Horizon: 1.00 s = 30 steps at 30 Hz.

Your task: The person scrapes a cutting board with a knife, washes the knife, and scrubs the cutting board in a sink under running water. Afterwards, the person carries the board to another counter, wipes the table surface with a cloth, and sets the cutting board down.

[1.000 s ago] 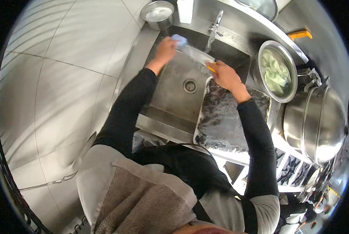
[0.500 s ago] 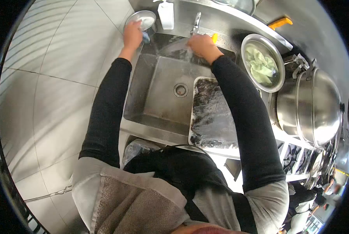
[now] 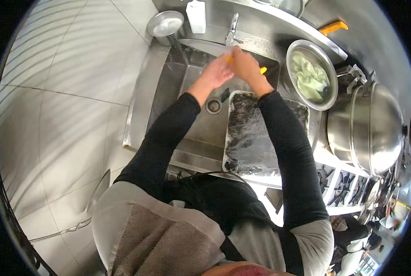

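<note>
My right hand (image 3: 246, 65) is closed around a yellow-handled knife (image 3: 263, 70) under the tap (image 3: 233, 28); the handle's end sticks out past my palm, and the blade is mostly hidden. Against it, my left hand (image 3: 216, 73) reaches in from the left, its fingers smeared by motion. Water runs down over both hands above the steel sink (image 3: 191, 124). A tray (image 3: 251, 133) with dark, patchy white residue lies flat at the sink's right side, partly under my right forearm.
At the sink's back left corner stand a metal container (image 3: 166, 24) of white contents and a white bottle (image 3: 196, 17). To the right are a steel bowl (image 3: 332, 96) holding pale green cloth and a large domed pot (image 3: 366, 129). An orange handle (image 3: 333, 28) rests on the back ledge.
My left hand has left the metal container and moved right to meet my right hand beneath the tap. My right hand has shifted slightly right and down, still with the knife.
</note>
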Available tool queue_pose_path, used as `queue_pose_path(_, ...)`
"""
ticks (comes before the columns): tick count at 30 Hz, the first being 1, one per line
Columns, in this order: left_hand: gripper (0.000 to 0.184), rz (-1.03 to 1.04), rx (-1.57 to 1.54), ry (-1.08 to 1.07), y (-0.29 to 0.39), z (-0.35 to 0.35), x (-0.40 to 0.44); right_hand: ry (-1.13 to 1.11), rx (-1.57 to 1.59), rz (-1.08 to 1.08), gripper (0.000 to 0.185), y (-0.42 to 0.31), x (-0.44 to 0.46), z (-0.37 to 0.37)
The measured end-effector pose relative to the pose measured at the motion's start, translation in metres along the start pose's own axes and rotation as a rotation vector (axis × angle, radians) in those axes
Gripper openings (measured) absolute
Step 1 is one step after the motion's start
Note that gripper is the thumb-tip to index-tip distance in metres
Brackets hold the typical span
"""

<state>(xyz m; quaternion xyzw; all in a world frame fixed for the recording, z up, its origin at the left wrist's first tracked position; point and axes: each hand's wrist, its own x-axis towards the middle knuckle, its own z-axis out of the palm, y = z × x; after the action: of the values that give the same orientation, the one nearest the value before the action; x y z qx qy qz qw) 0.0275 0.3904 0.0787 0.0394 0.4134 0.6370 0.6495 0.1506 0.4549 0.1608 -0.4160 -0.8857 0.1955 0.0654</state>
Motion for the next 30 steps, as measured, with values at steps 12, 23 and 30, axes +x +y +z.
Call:
queue_pose_path(12, 0.028, -0.017, 0.018, -0.012, 0.007, 0.011, 0.034, 0.154, 0.185, 0.046, 0.034, 0.034, -0.037, 0.009)
queue_pose_path(23, 0.036, -0.015, 0.032, 0.122, 0.023, -0.022, 0.022, 0.108, 0.195, -0.092, 0.037, 0.011, -0.020, 0.024)
queue_pose_path(30, 0.031, -0.024, 0.113, -0.001, 0.010, -0.006, 0.005, 0.127, 0.229, -0.076, 0.038, 0.013, -0.021, 0.032)
